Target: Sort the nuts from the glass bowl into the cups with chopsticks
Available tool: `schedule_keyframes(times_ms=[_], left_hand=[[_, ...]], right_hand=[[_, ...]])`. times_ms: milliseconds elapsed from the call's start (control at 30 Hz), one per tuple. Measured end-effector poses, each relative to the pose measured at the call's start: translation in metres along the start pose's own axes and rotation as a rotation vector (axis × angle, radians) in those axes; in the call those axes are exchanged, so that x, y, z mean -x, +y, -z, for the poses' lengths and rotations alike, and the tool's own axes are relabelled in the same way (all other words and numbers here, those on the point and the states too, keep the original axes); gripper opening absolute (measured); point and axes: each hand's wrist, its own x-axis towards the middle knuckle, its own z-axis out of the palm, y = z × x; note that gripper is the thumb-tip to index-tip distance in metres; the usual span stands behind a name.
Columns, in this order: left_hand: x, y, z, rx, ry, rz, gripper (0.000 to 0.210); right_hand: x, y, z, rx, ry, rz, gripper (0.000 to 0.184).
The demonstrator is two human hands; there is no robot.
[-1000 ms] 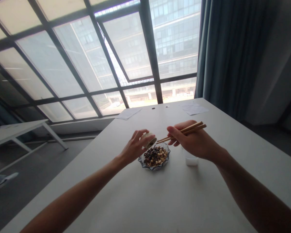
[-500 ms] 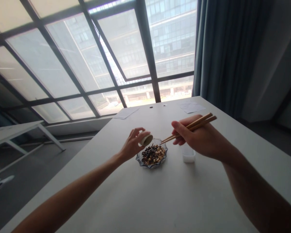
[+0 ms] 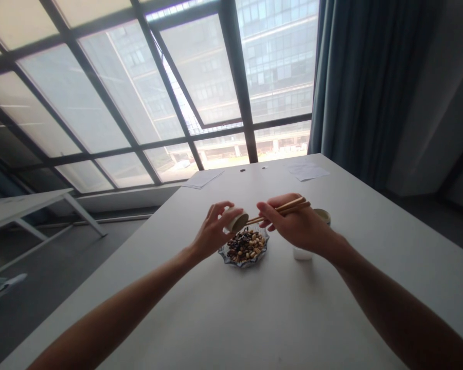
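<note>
Left hand (image 3: 212, 234) fingers clasped round a small tilted cup (image 3: 235, 221), above the glass dish of beans (image 3: 246, 247) at table centre. Right hand (image 3: 293, 226) pinching wooden chopsticks (image 3: 280, 210), tips at the cup's mouth. White container (image 3: 303, 253) right of dish; another cup (image 3: 322, 216) farther right.

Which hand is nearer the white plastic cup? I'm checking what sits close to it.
Right. The right hand hovers directly over the white plastic cup; the left hand is beyond the glass dish.
</note>
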Motion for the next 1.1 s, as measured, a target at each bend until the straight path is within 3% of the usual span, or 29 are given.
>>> schedule_keyframes(times_ms=[167, 233, 367, 467, 600, 800, 933, 1100], left_hand=[[-0.001, -0.002, 0.001, 0.077, 0.031, 0.100, 0.050], [-0.001, 0.000, 0.000, 0.131, 0.043, 0.157, 0.056], [-0.007, 0.013, -0.006, 0.285, 0.011, 0.282, 0.064], [-0.027, 0.031, -0.017, 0.400, -0.072, 0.344, 0.069], [-0.072, 0.067, -0.051, 0.494, -0.203, 0.359, 0.068], [-0.126, 0.122, -0.132, 0.487, -0.473, 0.301, 0.073], [-0.135, 0.138, -0.173, 0.368, -0.649, 0.252, 0.065], [-0.131, 0.138, -0.195, 0.220, -0.824, 0.216, 0.035]], right_hand=[[0.002, -0.007, 0.018, -0.029, 0.027, -0.016, 0.047], [0.006, -0.015, 0.029, -0.026, 0.092, -0.027, 0.048], [0.017, -0.037, 0.056, -0.011, 0.420, 0.000, 0.043], [0.023, -0.051, 0.075, -0.003, 0.671, 0.106, 0.041], [0.027, -0.059, 0.092, -0.023, 0.910, 0.214, 0.044], [0.036, -0.060, 0.110, -0.001, 1.064, 0.297, 0.042], [0.043, -0.062, 0.118, 0.016, 1.074, 0.307, 0.041], [0.046, -0.063, 0.124, 0.032, 1.090, 0.315, 0.039]])
